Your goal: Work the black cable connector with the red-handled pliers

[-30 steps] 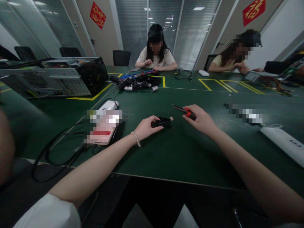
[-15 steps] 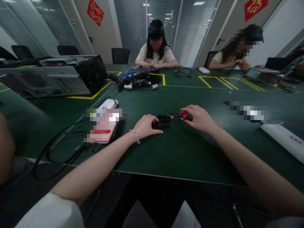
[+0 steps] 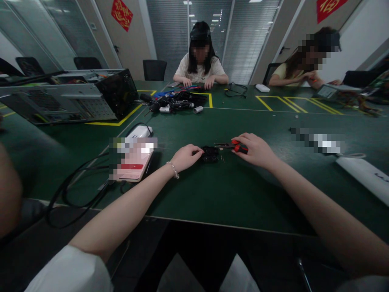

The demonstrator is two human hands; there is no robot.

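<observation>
On the green table (image 3: 188,194) lies a small dark black part (image 3: 210,154), with two rounded sections side by side. My left hand (image 3: 186,157), wearing a bracelet, has thumb and forefinger closed at the part's left edge. In my right hand (image 3: 253,148) is a pair of pliers (image 3: 238,148) with red and black handles. Their jaws point left, just above and right of the black part. A few tiny thin pieces (image 3: 223,159) lie beside it, too small to name.
Left of my hands sit a pink-screened phone (image 3: 133,160), a white box (image 3: 141,132) and black cables (image 3: 63,190). A computer case (image 3: 75,97) is farther back, near a tangle of cables (image 3: 179,101). At right lies a white power bank-like box (image 3: 364,174). Two people (image 3: 199,67) sit opposite.
My left thumb and forefinger have drawn together at the black part's left edge, uncovering more of it. The pliers stay nearly where they were. The person opposite has moved a hand.
</observation>
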